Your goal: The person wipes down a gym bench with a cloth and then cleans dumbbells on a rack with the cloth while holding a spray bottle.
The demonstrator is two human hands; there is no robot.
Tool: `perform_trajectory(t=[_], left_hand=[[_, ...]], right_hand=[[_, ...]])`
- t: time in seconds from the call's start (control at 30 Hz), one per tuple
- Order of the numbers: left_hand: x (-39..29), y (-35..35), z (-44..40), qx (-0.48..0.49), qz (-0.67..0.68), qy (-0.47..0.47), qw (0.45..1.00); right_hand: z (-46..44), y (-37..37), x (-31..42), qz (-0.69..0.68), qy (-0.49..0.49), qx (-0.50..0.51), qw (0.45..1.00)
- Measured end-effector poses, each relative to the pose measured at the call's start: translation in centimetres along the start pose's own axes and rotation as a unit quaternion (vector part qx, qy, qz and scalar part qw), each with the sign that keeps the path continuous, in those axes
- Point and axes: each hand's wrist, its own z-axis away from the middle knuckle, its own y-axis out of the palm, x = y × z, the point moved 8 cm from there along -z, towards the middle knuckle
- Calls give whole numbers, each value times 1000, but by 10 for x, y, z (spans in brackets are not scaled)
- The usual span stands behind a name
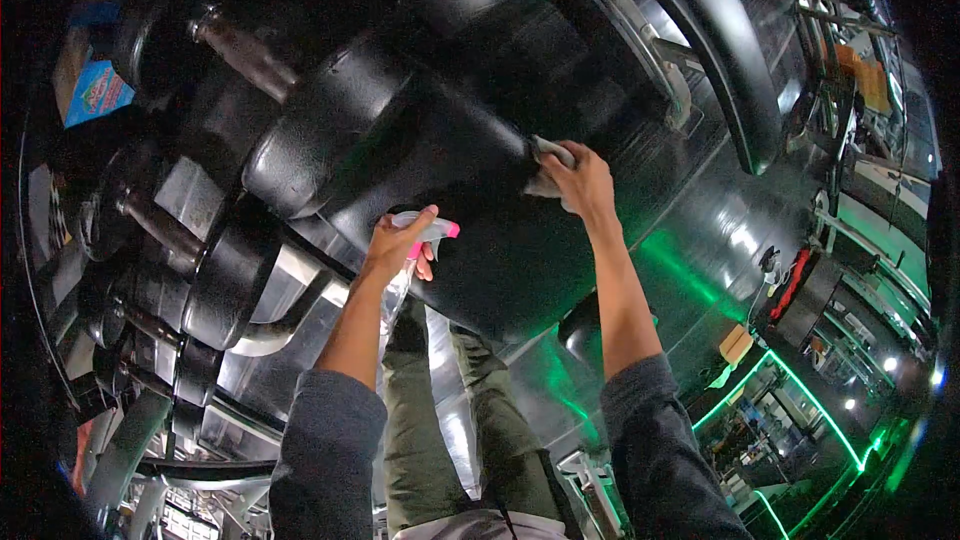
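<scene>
My left hand [405,240] is wrapped round the neck of a spray bottle [396,292] with a clear body and a white and pink trigger head. The nozzle points to the right, over a broad black padded bench [470,230]. A crumpled grey cloth [548,165] is gripped in my right hand [585,185], which presses it against the right edge of the black padding. Part of the cloth is hidden beneath my fingers. Both forearms reach forward from dark grey sleeves.
Large black dumbbells [330,125] line the left side, close to my left hand. A curved black pad on a metal frame [715,50] stands at the upper right. Green light strips [815,400] edge a mirror-like panel at the lower right. The dark floor [700,240] is shiny.
</scene>
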Motion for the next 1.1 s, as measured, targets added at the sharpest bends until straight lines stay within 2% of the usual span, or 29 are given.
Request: perform_trajectory(t=[0.07,0.13,0.17,0.3,0.37,0.47,0.5,0.57,0.6,0.67,0.73,0.8,0.87,0.93,1.1], left_hand=[[3,-5,-3,-1,-7,2,1000],[-3,-2,1,8,-13,5,1000],[-7,-1,5,0,-26,9,1000],[-3,-4,1,8,-29,22,999],[-4,-3,0,22,-37,44,998],[-3,-5,-1,-8,-82,44,996],[-6,0,9,-5,-68,57,996],[8,5,10,-1,-59,29,998],[21,8,10,5,-46,-5,999],[36,19,23,28,-35,-10,999],[50,23,23,24,35,32,999],[63,22,22,1,76,46,996],[72,18,21,-20,116,51,992],[77,14,19,-10,117,58,991],[76,11,24,-6,111,69,991]], right_hand=[[11,-2,-14,-14,15,-19,1000],[18,-7,-15,11,-17,-81,996],[17,-3,-9,51,-71,-136,987],[14,11,38,-2,-121,-128,984],[26,16,59,-7,-182,-103,978],[58,13,39,18,-221,-158,962],[69,9,28,15,-223,-161,961],[78,3,-3,-22,-127,-140,982],[80,4,-3,-22,-129,-141,981],[75,2,-2,-3,-104,-157,982],[66,11,18,-2,-100,-160,982],[64,21,55,51,-241,-227,942],[70,24,65,34,-255,-183,949],[78,27,56,77,-249,-129,957],[103,12,5,115,-199,-101,968]])
